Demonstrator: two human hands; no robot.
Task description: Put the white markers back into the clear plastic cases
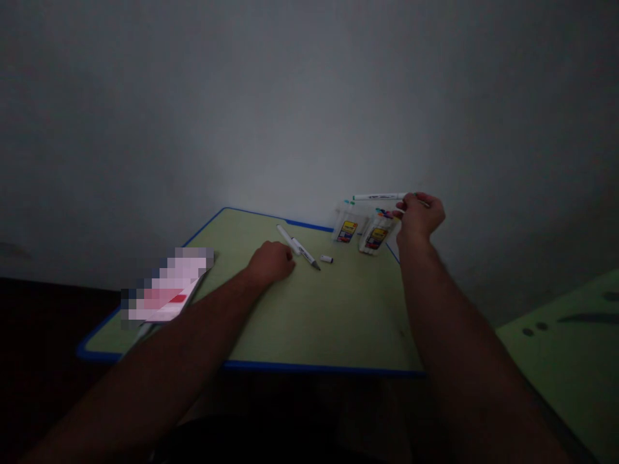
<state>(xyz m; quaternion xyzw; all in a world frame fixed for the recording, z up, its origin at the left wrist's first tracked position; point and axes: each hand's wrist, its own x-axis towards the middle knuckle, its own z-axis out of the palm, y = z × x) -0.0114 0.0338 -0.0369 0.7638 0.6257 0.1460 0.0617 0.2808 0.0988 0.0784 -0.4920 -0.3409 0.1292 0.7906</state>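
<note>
My right hand (420, 216) is closed on a white marker (380, 197) with a green end, holding it level above two clear marker cases. The right case (376, 238) has several coloured ends showing at its top; the left case (346, 231) has green and blue ends. My left hand (271, 262) rests on the table with curled fingers, their undersides hidden. Close beside it lie a white capped marker (285, 236) and an uncapped marker (305, 253) with a dark grey tip. A loose white cap (326, 259) lies to the right of that tip.
The pale green table (329, 322) has a blue rim and stands against a grey wall (290, 116). A partly pixelated, flat pinkish item (169, 309) lies at the left side. Another green surface (570, 348) with dark markings is at the lower right.
</note>
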